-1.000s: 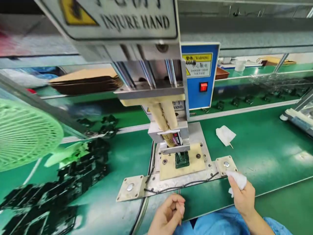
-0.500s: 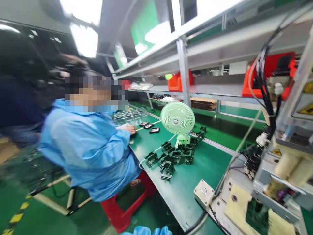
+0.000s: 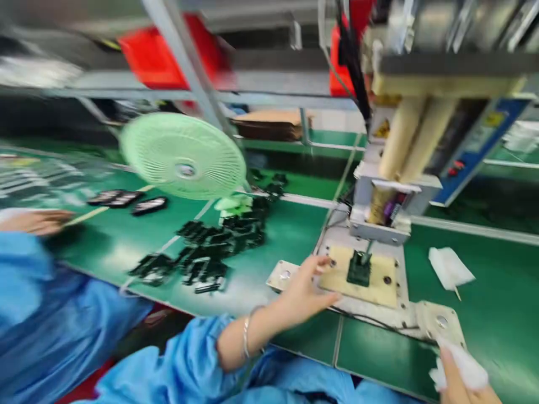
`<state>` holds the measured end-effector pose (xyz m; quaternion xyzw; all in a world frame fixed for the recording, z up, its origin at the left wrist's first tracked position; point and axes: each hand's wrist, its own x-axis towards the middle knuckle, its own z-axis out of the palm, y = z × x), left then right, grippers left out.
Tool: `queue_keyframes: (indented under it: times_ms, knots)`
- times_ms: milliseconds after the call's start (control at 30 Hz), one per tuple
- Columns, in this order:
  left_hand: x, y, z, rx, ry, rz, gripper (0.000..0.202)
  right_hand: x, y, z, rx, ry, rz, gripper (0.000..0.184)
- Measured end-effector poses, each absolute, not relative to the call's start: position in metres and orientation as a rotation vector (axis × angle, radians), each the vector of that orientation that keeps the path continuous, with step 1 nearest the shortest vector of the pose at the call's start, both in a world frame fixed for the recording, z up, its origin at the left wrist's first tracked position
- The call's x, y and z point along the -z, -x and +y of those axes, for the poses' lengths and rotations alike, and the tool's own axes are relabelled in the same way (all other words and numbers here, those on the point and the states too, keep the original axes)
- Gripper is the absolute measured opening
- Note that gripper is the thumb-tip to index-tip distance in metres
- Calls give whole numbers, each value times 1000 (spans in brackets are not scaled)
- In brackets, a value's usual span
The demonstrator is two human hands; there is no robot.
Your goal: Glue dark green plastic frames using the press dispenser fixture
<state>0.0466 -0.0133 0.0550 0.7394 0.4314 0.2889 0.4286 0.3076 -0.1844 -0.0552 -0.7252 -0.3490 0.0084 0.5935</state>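
My left hand (image 3: 301, 292), with a bracelet at the wrist, reaches toward the press machine, its thumb and fingers apart and nothing held between them. Its fingertips are by the left edge of the yellowish fixture plate (image 3: 337, 276). A small dark plastic part (image 3: 359, 270) sits on that plate, under the machine's head (image 3: 381, 207). At the bottom right my right hand (image 3: 458, 387), partly cut off by the frame, is closed on a white cloth (image 3: 469, 367). That hand is beside a metal button box (image 3: 442, 322).
A second button box (image 3: 283, 275) stands left of the fixture. Several dark plastic parts (image 3: 219, 238) lie piled around a green fan (image 3: 185, 163). A crumpled white piece (image 3: 450, 266) lies on the right. At far left is a co-worker's hand (image 3: 36, 221).
My view has swung right and down toward the machine. Both my hands have come into sight, the right one with the white cloth. The co-worker now shows only at the left edge.
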Motion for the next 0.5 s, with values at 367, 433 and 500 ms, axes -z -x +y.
queue_keyframes:
  times_ms: [367,433,500]
  knots:
    - [-60,-106,50,-386,-1710,634,68,38,-303,-206,16,1704,-845,35]
    - [-66,-110,49,-377,-1628,581,59,37,-303,-207,15,1679,-863,30]
    - [-74,-110,47,-350,-1540,597,56,39,-303,-209,8,1678,-867,27]
